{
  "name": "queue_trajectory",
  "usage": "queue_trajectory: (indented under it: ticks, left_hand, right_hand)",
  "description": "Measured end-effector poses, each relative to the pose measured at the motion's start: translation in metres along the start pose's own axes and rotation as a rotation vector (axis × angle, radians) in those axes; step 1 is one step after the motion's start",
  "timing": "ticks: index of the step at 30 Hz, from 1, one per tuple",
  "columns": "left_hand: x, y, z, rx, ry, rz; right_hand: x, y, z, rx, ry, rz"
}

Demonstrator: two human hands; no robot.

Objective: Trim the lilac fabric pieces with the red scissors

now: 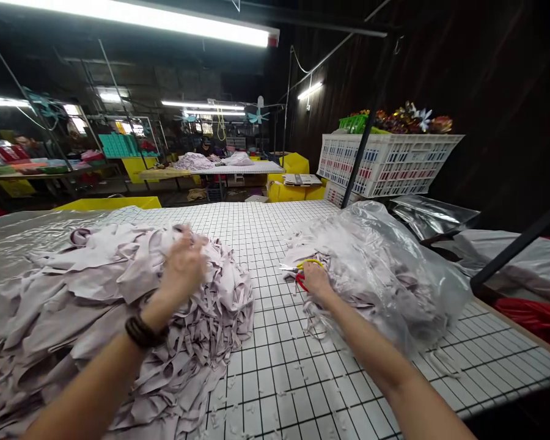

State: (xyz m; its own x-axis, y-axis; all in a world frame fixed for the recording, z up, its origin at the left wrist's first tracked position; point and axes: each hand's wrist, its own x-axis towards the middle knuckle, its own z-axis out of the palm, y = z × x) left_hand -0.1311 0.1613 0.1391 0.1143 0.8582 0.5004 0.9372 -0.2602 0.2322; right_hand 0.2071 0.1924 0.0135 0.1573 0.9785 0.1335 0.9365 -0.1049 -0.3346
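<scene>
The left hand (pixel 186 266), blurred, is extending over the fabric pile (pixel 101 293) along the table's (pixel 252 229) left edge; whether its fingers are gripping cannot be told. The outstretched right hand (pixel 316 280) is grasping scissors (pixel 297 268), blades pointing leftward, beside the plastic bag (pixel 376 244) near the right edge.

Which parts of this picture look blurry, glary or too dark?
Head view: left hand smeared, likely by motion; head view: nearest overhead lamp burnt out to white; head view: clear plastic over the right cloth pile streaked with glare; head view: wall at right nearly black.
</scene>
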Motion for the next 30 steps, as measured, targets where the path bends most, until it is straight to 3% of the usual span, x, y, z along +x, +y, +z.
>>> queue_trajectory:
  ticks: [1, 4, 7, 11, 14, 17, 20, 22, 25, 28, 30]
  left_hand:
    - [-0.018, 0.016, 0.006, -0.108, -0.033, 0.071]
    - [-0.064, 0.05, 0.025, -0.45, -0.32, 0.139]
    - [-0.088, 0.056, 0.048, -0.689, -0.484, 0.104]
    - [-0.091, 0.047, 0.082, -0.817, -0.521, -0.119]
    - [-0.089, 0.054, 0.103, -0.923, -0.529, -0.223]
    - [-0.095, 0.078, 0.115, -1.096, -0.55, -0.152]
    - [-0.112, 0.1, 0.12, -1.313, -0.659, -0.112]
    - [-0.124, 0.105, 0.122, -1.387, -0.7, -0.183]
    - [-0.136, 0.096, 0.122, -1.48, -0.681, -0.343]
    - [-0.139, 0.079, 0.119, -1.553, -0.584, -0.472]
    - [-0.137, 0.069, 0.114, -1.508, -0.478, -0.488]
  right_hand:
    - [0.007, 0.0, 0.0, 0.024, -0.006, -0.002]
    - [0.019, 0.0, 0.003, 0.122, -0.012, 0.002]
    - [0.019, 0.0, 0.004, 0.265, 0.015, 0.012]
    - [-0.002, -0.003, -0.006, 0.516, 0.027, -0.019]
    - [-0.041, -0.009, -0.021, 0.678, -0.03, -0.093]
    - [-0.089, -0.016, -0.037, 0.932, -0.209, -0.172]
    - [-0.121, -0.021, -0.048, 1.189, -0.351, -0.161]
    - [-0.128, -0.021, -0.05, 1.234, -0.374, -0.118]
    - [-0.124, -0.018, -0.046, 1.264, -0.372, -0.063]
    - [-0.118, -0.016, -0.037, 1.272, -0.336, -0.048]
    - [-0.115, -0.017, -0.031, 1.26, -0.306, -0.059]
